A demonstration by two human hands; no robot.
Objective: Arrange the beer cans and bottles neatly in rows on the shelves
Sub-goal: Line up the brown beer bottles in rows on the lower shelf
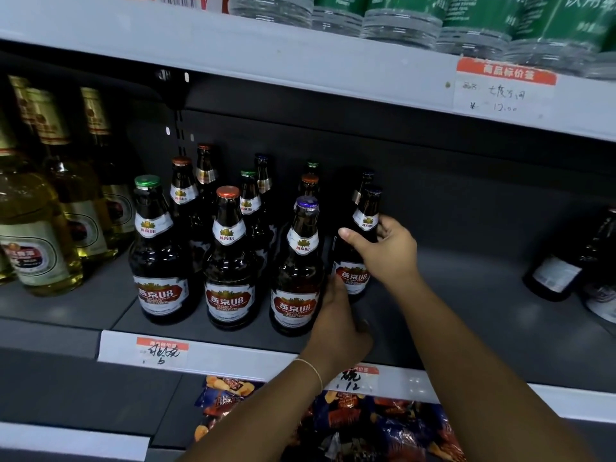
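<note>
The right hand (388, 251) is wrapping thumb and fingers around the shoulder of a dark brown glass beer bottle (358, 248) that is standing upright, cap up, rightmost on the grey metal shelf (466, 295). The left hand (336, 321) is cupping its base, forearm reaching from near.

The grey middle shelf (466, 295) carried a group of dark brown beer bottles (230, 261) standing upright in rough rows, with pale yellow-green bottles (40, 235) to their left and another dark bottle (563, 271) far at the right. White price tags (160, 353) were fixed on its front edge. The upper shelf (300, 61) carried clear water bottles (400, 25).
</note>
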